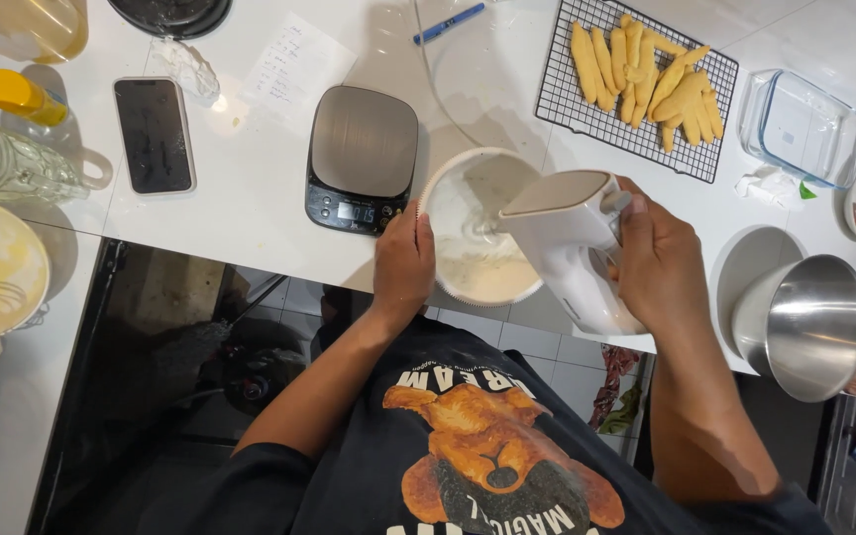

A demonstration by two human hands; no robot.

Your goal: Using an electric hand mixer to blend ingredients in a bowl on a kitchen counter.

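Under right hand (658,260), mixer (569,238) over bowl (448,178)

The right hand (658,260) grips a white hand mixer (569,243) over a white bowl (476,230) of pale cream, the left hand (403,266) steadying the bowl's nine-o'clock rim, a kitchen scale (362,157) at ten o'clock.

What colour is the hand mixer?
White, seen in the head view: hand mixer held by the right hand.
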